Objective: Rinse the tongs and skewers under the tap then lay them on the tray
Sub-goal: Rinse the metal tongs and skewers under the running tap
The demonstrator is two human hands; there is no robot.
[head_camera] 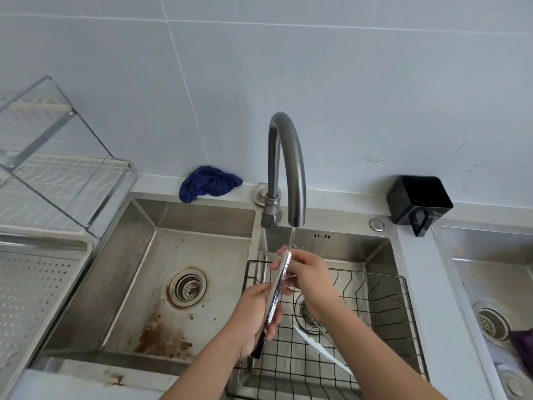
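Observation:
Water runs from the grey curved tap (288, 157) onto the tips of metal tongs (279, 287). The tongs are closed and point up and away over the right sink basin. My left hand (255, 319) grips their handle end. My right hand (308, 275) pinches the toothed tips under the stream. A perforated steel tray (37, 284) sits at the left of the sinks. No skewers can be made out; a white utensil (320, 350) lies on the black wire rack (375, 319) in the right basin.
The left basin (161, 284) has rust stains and a drain strainer. A glass-sided dish rack (54, 163) stands behind the tray. A blue cloth (207, 183) and a black container (418, 200) sit on the back ledge. Another sink (496, 284) lies at far right.

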